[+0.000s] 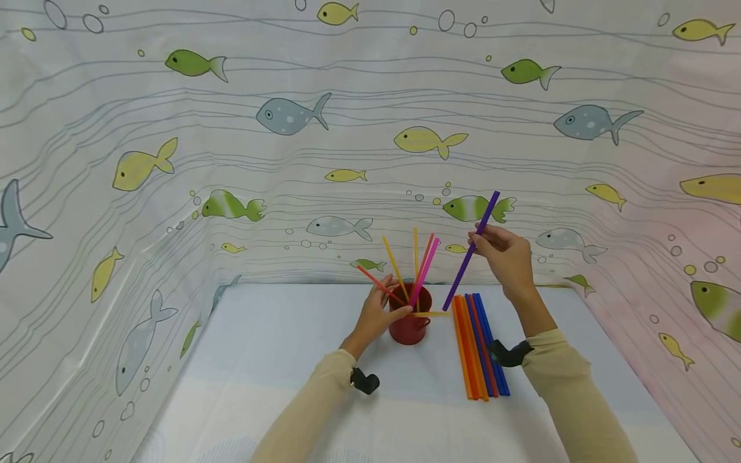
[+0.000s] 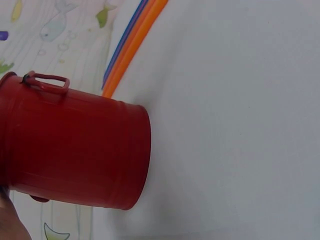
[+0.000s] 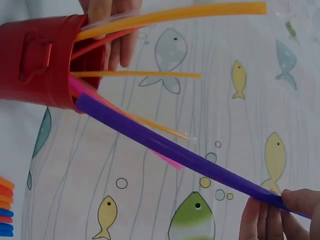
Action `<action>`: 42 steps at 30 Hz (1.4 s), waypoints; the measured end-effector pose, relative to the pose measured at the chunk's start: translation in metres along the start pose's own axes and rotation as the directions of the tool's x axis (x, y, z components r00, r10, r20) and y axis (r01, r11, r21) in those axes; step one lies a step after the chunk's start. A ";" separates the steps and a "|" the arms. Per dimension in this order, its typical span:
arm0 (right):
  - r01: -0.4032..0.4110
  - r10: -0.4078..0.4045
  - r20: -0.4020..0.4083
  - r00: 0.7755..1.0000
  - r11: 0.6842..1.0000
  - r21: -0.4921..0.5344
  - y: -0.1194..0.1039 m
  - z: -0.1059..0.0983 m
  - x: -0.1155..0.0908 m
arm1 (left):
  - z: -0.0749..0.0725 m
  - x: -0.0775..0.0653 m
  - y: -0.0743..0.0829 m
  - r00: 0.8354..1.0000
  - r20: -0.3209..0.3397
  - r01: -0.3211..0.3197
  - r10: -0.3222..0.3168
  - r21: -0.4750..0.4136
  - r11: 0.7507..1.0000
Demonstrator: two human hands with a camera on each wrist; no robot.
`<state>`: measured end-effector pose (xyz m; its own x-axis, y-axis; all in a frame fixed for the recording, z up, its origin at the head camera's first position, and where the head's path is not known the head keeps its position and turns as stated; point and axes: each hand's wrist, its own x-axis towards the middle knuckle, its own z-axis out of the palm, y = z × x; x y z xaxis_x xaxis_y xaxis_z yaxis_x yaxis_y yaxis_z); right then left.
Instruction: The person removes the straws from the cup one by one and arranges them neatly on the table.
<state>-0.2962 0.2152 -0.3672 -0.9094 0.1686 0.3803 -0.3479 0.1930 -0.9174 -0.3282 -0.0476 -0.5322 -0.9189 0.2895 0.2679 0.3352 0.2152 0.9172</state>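
A small red metal bucket with little side handles stands upright on the table, several yellow, red and pink straws sticking out of it. My left hand grips the bucket at its rim, thumb on the near side and fingers behind. Up to the right, my right hand pinches a purple straw near its upper part between thumb and fingertips. The straw slants down, its lower end close to the bucket's mouth in the right wrist view. Only the edge of the left hand shows in the left wrist view.
Several orange, blue and red straws lie side by side on the white table, right of the bucket and below the right forearm. A fish-printed curtain hangs behind the table and along both sides.
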 end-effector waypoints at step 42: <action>-0.383 0.390 0.031 0.920 0.914 -0.132 0.134 -0.065 -0.035 | 0.001 0.002 -0.005 1.000 -0.005 -0.019 0.019 0.014 1.000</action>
<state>-0.2959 0.2982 -0.4955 -0.9796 0.2007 -0.0118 0.0607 0.2395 -0.9690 -0.3319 -0.0473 -0.5361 -0.9134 0.2886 0.2870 0.3555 0.2223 0.9079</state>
